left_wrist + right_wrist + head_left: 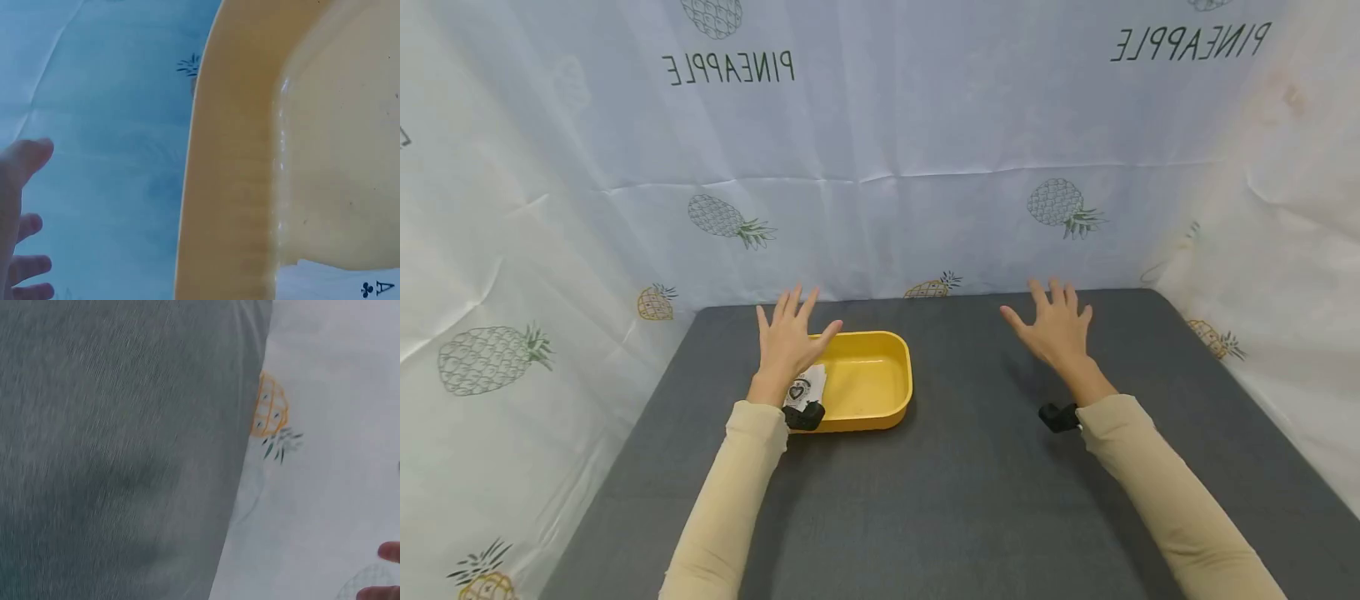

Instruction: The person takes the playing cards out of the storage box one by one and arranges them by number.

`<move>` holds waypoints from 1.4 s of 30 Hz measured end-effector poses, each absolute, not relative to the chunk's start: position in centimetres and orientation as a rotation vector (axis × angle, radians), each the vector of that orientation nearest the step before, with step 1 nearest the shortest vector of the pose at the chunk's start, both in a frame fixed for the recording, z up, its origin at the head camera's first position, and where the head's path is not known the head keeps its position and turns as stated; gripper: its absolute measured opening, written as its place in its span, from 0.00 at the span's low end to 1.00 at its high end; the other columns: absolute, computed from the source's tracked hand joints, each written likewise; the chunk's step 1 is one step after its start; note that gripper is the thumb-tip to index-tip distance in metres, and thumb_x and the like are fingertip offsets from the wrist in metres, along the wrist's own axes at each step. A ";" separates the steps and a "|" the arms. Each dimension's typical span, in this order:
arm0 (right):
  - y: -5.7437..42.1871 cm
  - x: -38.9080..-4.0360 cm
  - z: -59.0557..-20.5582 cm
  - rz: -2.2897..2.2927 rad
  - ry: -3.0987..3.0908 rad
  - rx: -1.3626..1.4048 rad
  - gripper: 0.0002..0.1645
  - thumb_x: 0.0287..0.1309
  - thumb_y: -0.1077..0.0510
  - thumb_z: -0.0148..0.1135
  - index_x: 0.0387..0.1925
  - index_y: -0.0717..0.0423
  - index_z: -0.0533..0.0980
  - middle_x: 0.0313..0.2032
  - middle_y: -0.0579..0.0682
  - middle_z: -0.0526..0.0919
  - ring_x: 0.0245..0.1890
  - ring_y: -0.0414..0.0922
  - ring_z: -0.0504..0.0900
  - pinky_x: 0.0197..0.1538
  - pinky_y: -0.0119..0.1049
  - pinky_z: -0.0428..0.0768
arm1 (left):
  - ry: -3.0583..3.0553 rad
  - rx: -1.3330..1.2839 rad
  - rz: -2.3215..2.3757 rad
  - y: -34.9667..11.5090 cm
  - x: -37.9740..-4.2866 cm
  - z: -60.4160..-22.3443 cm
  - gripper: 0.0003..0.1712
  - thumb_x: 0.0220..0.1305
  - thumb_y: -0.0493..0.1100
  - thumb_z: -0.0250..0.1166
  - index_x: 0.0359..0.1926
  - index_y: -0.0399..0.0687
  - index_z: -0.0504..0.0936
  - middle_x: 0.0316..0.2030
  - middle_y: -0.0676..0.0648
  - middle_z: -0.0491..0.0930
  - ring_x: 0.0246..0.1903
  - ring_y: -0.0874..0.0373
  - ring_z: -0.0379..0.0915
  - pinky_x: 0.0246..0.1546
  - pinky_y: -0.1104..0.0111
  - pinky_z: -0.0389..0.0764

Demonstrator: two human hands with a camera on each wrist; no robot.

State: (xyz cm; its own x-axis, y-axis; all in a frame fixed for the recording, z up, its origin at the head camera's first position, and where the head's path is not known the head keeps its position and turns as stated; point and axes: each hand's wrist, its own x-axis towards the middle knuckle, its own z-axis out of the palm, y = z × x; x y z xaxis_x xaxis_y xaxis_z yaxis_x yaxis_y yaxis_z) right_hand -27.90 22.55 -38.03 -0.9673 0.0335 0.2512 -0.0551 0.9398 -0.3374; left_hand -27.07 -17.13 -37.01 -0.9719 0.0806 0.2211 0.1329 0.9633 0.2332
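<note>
My left hand [786, 337] is held over the left side of a yellow plastic tray [867, 335], fingers spread and holding nothing. Inside the tray, partly hidden by the left wrist, lie white playing cards [812, 382]. The left wrist view shows an ace of clubs [369, 289] at the tray's bottom, with the left fingers at the frame's left edge. Off to the right, my right hand [1056, 329] hovers above the dark table with its fingers spread and nothing in it. Only two of its fingertips [389, 552] show in the right wrist view.
A dark grey cloth covers the table [970, 500]. White curtain [887, 225] printed with pineapples hangs behind the table and along both sides. Each wrist carries a small black camera, such as the right wrist camera [1060, 417].
</note>
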 end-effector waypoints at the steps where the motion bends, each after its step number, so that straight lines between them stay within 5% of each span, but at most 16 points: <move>1: 22.3 -27.8 -38.0 0.502 -2.821 0.029 0.48 0.64 0.29 0.44 0.73 0.55 0.55 0.71 0.69 0.52 0.71 0.71 0.49 0.64 0.75 0.52 | -2.885 -0.163 -0.386 -17.3 -26.8 -37.0 0.43 0.67 0.70 0.48 0.76 0.60 0.50 0.76 0.43 0.48 0.76 0.42 0.43 0.73 0.37 0.38; 5: 20.8 -27.2 -37.9 0.548 -2.743 0.084 0.39 0.68 0.39 0.50 0.69 0.61 0.62 0.68 0.69 0.61 0.67 0.70 0.59 0.61 0.69 0.65 | -2.783 -0.156 -0.454 -18.2 -25.9 -37.2 0.37 0.69 0.63 0.52 0.73 0.54 0.60 0.72 0.41 0.60 0.71 0.41 0.56 0.72 0.43 0.52; 10: 18.8 -26.3 -38.2 0.772 -2.696 0.133 0.33 0.68 0.49 0.54 0.65 0.67 0.66 0.64 0.71 0.67 0.65 0.68 0.65 0.63 0.64 0.68 | -2.675 -0.125 -0.614 -19.3 -24.8 -37.9 0.28 0.71 0.55 0.53 0.68 0.50 0.69 0.66 0.41 0.70 0.65 0.41 0.66 0.67 0.47 0.65; 21: 14.4 -24.8 -39.6 1.065 -2.588 0.206 0.23 0.62 0.58 0.61 0.54 0.69 0.75 0.48 0.67 0.82 0.46 0.60 0.82 0.49 0.54 0.80 | -2.605 -0.081 -0.885 -22.9 -23.1 -40.6 0.21 0.72 0.46 0.54 0.62 0.44 0.75 0.62 0.38 0.73 0.64 0.40 0.67 0.66 0.46 0.66; 34: 9.5 -23.8 -40.2 1.598 -2.614 0.173 0.16 0.61 0.60 0.62 0.48 0.67 0.79 0.43 0.65 0.85 0.38 0.57 0.87 0.40 0.41 0.86 | -2.651 -0.062 -1.302 -26.9 -23.1 -43.0 0.24 0.73 0.46 0.53 0.65 0.40 0.70 0.64 0.35 0.70 0.64 0.40 0.67 0.66 0.48 0.68; 37: 7.9 -23.7 -40.1 1.706 -2.625 0.156 0.15 0.61 0.61 0.62 0.46 0.67 0.80 0.42 0.65 0.85 0.39 0.55 0.87 0.42 0.43 0.86 | -2.676 -0.079 -1.452 -27.6 -23.2 -43.7 0.27 0.73 0.48 0.52 0.68 0.42 0.67 0.67 0.37 0.68 0.65 0.46 0.67 0.66 0.50 0.67; 42: 5.5 -23.4 -40.1 1.878 -2.625 0.180 0.14 0.61 0.61 0.62 0.45 0.67 0.80 0.41 0.65 0.86 0.39 0.55 0.88 0.44 0.46 0.85 | -2.701 -0.113 -1.586 -28.7 -23.0 -44.9 0.29 0.74 0.50 0.51 0.70 0.45 0.64 0.68 0.38 0.67 0.53 0.80 0.69 0.63 0.67 0.72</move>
